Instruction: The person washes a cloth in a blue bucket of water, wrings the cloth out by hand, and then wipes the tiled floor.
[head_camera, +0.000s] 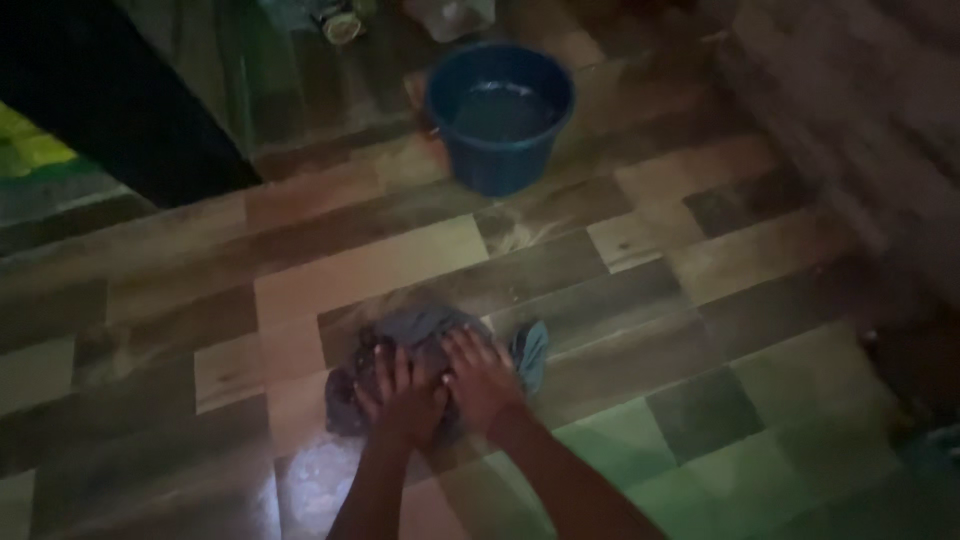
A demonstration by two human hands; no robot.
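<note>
A crumpled grey-blue cloth (415, 335) lies on the wood-pattern floor (400, 265) just in front of me. My left hand (400, 395) presses flat on the cloth's near left part, fingers spread. Beside it, touching it, my right hand (482, 378) presses on the cloth's right part, fingers also spread. A corner of the cloth sticks out to the right of my right hand. The floor below my left hand looks wet and shiny.
A blue bucket (500, 115) holding water stands farther ahead on the floor. A dark panel or piece of furniture (110, 100) fills the upper left. A wall or raised surface (870, 130) runs along the right side. Small items lie at the top edge.
</note>
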